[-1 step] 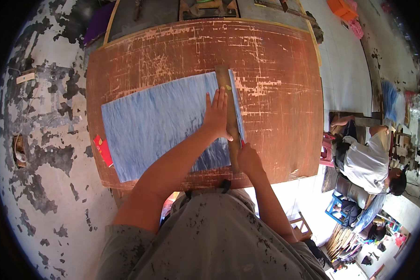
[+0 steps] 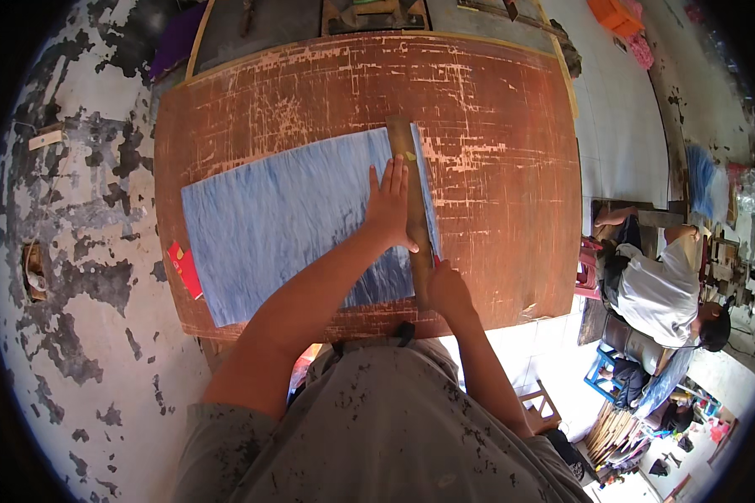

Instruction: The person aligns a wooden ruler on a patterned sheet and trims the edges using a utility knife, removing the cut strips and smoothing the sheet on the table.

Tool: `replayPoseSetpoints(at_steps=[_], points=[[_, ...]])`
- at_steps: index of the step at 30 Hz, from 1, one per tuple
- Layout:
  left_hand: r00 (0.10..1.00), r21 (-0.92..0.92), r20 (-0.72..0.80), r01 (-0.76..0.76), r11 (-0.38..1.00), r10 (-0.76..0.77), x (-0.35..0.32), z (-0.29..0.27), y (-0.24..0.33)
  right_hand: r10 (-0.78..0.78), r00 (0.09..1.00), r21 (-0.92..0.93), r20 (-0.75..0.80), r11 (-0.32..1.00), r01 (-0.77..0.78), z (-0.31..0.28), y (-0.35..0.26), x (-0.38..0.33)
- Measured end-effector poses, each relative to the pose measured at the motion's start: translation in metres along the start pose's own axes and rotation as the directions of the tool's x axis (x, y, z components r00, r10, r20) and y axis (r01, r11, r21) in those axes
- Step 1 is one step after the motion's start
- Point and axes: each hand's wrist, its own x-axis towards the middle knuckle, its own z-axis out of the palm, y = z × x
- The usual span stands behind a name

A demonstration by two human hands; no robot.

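Observation:
A blue streaked sheet (image 2: pixel 277 226) lies on a scratched reddish-brown board (image 2: pixel 503 210). Across its right end runs a long flat brownish straightedge (image 2: pixel 400 137), leaving a narrow blue strip showing on the far side. My left hand (image 2: pixel 387 210) presses flat on the sheet and the straightedge, fingers stretched out and thumb on the near part of the bar. Beside the straightedge's right edge, my right hand (image 2: pixel 450 290) is closed round a slim red-handled knife (image 2: pixel 436 261). Its blade is too small to make out clearly.
A red packet (image 2: pixel 186 270) pokes out at the sheet's left corner. Dark metal fixtures (image 2: pixel 376 17) stand beyond the board's far edge. Peeling wall (image 2: pixel 92 251) lies to the left. At the right, a person in a white shirt (image 2: pixel 658 293) sits near a blue stool (image 2: pixel 600 375).
My right hand and the red-handled knife have slid slightly toward my body along the straightedge. My left hand, the bar and the sheet stay put.

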Motion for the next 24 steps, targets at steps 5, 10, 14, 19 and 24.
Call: replayPoseSetpoints(at_steps=[5, 10, 14, 19, 24], points=[[1.000, -0.023, -0.024, 0.006, 1.000, -0.006, 0.003, 0.002, -0.005, -0.008, 0.999, -0.034, 0.033, 0.999, 0.009, 0.028, 0.041, -0.027], [0.998, -0.061, -0.066, 0.001, 0.998, -0.005, 0.005, 0.009, -0.009, 0.042, 0.997, 0.005, 0.065, 0.999, -0.042, 0.038, 0.053, -0.054], [0.998, -0.088, -0.061, -0.010, 0.996, 0.005, 0.005, 0.008, -0.007, 0.082, 0.995, 0.023, 0.052, 0.996, -0.084, 0.043, 0.056, -0.059], [0.998, -0.095, -0.068, -0.018, 0.995, 0.011, 0.005, 0.008, -0.005, 0.096, 0.994, 0.046, 0.052, 0.994, -0.099, 0.051, 0.067, -0.078], [0.999, -0.074, -0.053, -0.018, 0.997, 0.014, 0.001, 0.008, -0.004, 0.000, 0.998, -0.075, 0.064, 0.997, 0.004, 0.021, 0.080, -0.061]])
